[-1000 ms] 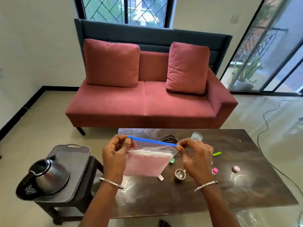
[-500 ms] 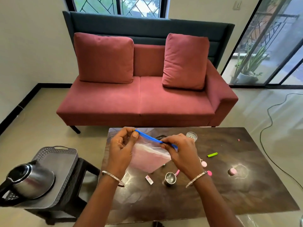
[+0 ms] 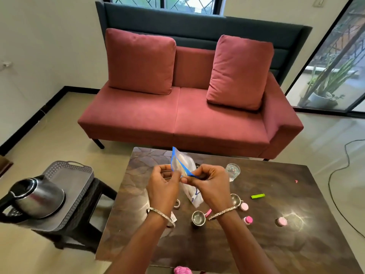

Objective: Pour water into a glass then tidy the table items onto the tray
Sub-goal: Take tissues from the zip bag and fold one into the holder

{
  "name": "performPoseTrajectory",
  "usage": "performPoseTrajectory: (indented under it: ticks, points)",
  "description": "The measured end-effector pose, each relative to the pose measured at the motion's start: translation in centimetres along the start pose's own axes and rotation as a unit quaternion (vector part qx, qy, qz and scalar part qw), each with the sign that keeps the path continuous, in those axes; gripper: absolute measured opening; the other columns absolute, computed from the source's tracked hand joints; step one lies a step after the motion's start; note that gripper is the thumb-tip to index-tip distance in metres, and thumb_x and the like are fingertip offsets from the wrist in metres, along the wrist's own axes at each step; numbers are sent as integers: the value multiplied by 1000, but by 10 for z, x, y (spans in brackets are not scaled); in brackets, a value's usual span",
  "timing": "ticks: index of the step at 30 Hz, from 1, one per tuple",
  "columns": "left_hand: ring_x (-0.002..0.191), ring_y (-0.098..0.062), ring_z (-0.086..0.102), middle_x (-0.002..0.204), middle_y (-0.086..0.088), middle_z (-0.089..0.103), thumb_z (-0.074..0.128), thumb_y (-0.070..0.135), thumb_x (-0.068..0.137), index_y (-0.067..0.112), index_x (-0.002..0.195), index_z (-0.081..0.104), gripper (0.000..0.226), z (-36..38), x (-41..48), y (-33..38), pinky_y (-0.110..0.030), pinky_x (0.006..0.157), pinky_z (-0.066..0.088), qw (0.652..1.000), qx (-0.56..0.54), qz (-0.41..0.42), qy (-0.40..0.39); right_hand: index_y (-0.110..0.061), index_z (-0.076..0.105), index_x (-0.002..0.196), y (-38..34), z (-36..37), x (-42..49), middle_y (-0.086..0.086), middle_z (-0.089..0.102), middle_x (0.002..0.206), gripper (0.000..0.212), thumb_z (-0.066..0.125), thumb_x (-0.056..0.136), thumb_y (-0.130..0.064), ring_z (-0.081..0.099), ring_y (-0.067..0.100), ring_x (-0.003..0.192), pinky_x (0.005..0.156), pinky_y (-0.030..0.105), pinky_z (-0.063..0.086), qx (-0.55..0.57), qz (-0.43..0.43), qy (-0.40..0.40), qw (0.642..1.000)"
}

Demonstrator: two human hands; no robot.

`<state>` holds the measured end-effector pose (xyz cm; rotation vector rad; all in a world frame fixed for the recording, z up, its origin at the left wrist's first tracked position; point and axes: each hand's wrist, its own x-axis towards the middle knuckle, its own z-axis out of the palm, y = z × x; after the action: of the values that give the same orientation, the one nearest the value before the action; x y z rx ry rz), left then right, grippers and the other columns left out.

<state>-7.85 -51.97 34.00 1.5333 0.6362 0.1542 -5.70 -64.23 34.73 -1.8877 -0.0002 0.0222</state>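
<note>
I see dark glossy rectangular tabletop (image 3: 276, 254). Grey perforated plastic tray (image 3: 79, 186) on stool (image 3: 100, 187) left of it, rounded steel kettle (image 3: 37, 196) on tray. Crinkled clear bag (image 3: 194, 196), blue zip strip (image 3: 175, 157), held above tabletop: left hand (image 3: 163, 186) and right hand (image 3: 211, 184) both pinch strip. Clear glass (image 3: 232, 171) stands just beyond right hand; small steel cup (image 3: 198, 218) by right wrist.

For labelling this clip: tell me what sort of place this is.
Most likely a home living room: a red sofa with two cushions stands under a window, a low dark table sits in front of it, and a glass door on the right shows a potted plant outside.
</note>
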Motion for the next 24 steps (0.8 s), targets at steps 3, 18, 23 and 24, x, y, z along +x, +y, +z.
performPoseTrajectory:
  ticks: [3, 18, 23, 24]
  points:
    - [73, -25, 72, 74, -4, 73, 68, 16, 77, 20, 83, 66, 7, -2, 5, 2, -49, 75, 58, 998, 46, 19, 37, -7, 71, 62, 2, -1, -1, 12, 70, 62, 30, 95, 56, -24, 57, 14, 56, 57, 40, 51, 24, 8, -3, 1000]
    - [65, -12, 66, 61, 8, 69, 67, 31, 76, 21, 70, 70, 12, -11, 22, 22, -27, 67, 49, 956, 256, 107, 92, -15, 60, 60, 8, -1, 32, -3, 52, 70, 30, 70, 60, 13, 49, 10, 62, 59, 18, 37, -190, -166, 122, 960]
    - [62, -8, 65, 59, 9, 67, 68, 33, 79, 20, 68, 66, 17, -12, 31, 25, -30, 65, 52, 956, 258, 122, 63, -12, 69, 58, -7, 18, 40, -1, 55, 61, 16, 76, 67, 0, 55, 17, 62, 55, 22, 33, -355, -202, 63, 911]
    - [61, -7, 64, 59, 9, 67, 68, 33, 79, 20, 68, 65, 17, -12, 32, 25, -30, 64, 52, 957, 256, 126, 56, -11, 66, 55, -11, 23, 41, 1, 56, 59, 18, 76, 67, -2, 57, 20, 60, 54, 23, 29, -395, -187, 61, 897]
